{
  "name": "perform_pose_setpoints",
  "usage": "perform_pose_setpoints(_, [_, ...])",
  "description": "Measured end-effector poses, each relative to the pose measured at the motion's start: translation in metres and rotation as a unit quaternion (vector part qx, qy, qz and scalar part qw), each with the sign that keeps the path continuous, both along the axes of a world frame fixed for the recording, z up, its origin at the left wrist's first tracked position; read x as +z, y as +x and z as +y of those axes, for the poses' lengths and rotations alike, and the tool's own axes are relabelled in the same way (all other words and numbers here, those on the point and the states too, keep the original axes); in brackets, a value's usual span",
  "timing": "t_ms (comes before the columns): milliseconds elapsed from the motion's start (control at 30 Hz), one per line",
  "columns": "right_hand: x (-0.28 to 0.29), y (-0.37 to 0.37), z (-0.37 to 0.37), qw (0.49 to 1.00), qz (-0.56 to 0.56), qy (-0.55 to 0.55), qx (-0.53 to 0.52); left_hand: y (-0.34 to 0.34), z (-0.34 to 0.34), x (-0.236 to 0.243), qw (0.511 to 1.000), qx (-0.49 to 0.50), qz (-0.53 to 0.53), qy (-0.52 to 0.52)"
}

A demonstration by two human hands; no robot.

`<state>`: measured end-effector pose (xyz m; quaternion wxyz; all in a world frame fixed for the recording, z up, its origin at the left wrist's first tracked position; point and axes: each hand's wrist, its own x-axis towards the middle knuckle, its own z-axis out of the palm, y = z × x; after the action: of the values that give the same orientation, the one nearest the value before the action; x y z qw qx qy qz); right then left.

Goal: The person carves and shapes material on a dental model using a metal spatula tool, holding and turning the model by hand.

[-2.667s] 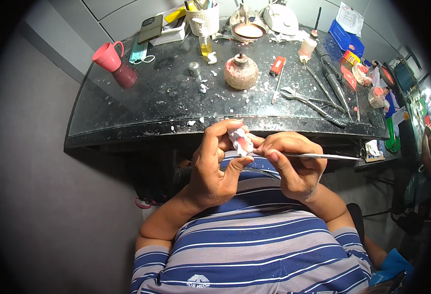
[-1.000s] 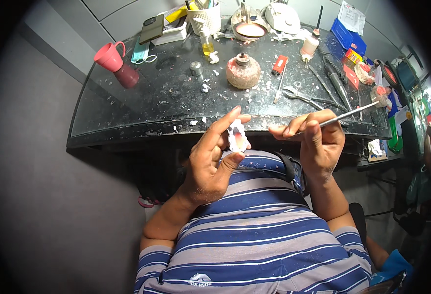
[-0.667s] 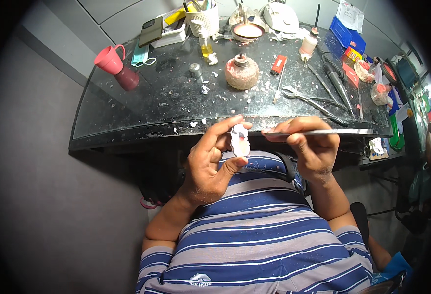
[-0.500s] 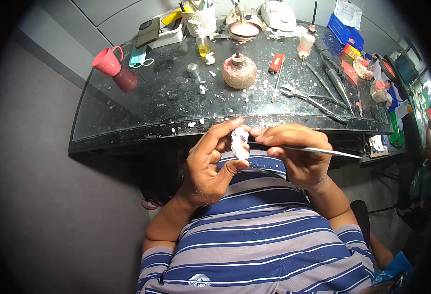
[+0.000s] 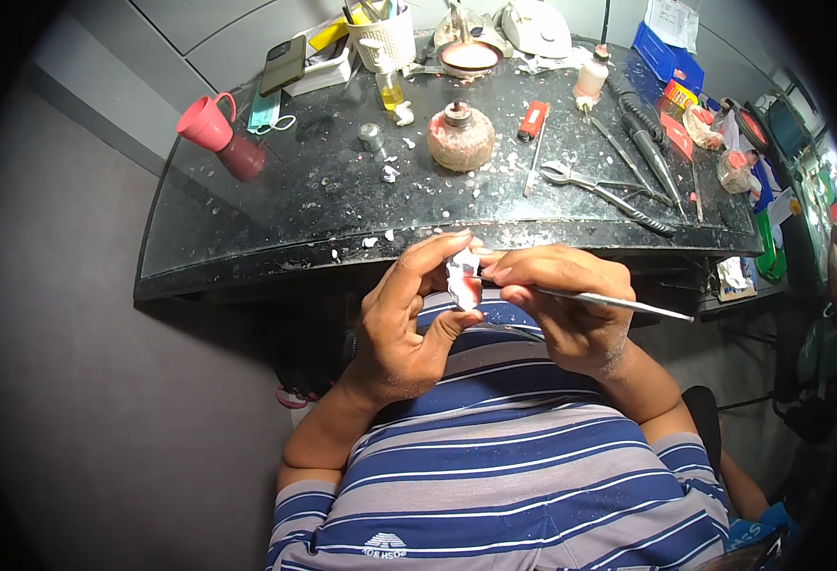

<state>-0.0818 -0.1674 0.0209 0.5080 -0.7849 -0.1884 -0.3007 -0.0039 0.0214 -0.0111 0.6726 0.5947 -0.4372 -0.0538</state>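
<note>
My left hand (image 5: 401, 324) holds a small white plaster dental cast (image 5: 456, 291) between thumb and fingertips, in front of my chest by the table's near edge. A reddish patch that looks like wax shows on the cast's right side. My right hand (image 5: 580, 303) is closed in a pen grip round a slim metal wax carver (image 5: 642, 306). Its shaft points out to the right, past my knuckles. The working end is at the cast's right side, partly hidden by my fingertips, so I cannot tell whether it touches.
On the black table (image 5: 295, 214), strewn with white crumbs, stands a round spirit lamp (image 5: 460, 143). Right of it lie a red lighter (image 5: 534, 121), pliers (image 5: 595, 190) and a corded handpiece (image 5: 654, 157). A pink cup (image 5: 207, 124) and a phone (image 5: 283, 65) are at the left.
The cast has turned slightly in my left hand, showing more of its reddish patch. My right hand and the carver have shifted a little left, the carver's outer end dropping slightly.
</note>
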Motion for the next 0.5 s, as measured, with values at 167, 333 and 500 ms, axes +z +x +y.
perform_pose_setpoints(167, [-0.0055, 0.0014, -0.001, 1.0, -0.014, 0.002, 0.019, 0.0012, 0.0013, -0.001, 1.0, 0.001, -0.004, 0.008])
perform_pose_setpoints(333, [-0.0117, 0.0021, 0.0018, 0.999, -0.021, 0.029, 0.025, -0.0024, -0.0017, -0.0009, 0.999, -0.022, 0.037, -0.004])
perform_pose_setpoints(500, [-0.0098, 0.002, -0.0002, 0.998, -0.007, 0.044, 0.049, -0.0029, -0.0028, -0.0015, 0.999, -0.027, 0.035, -0.014])
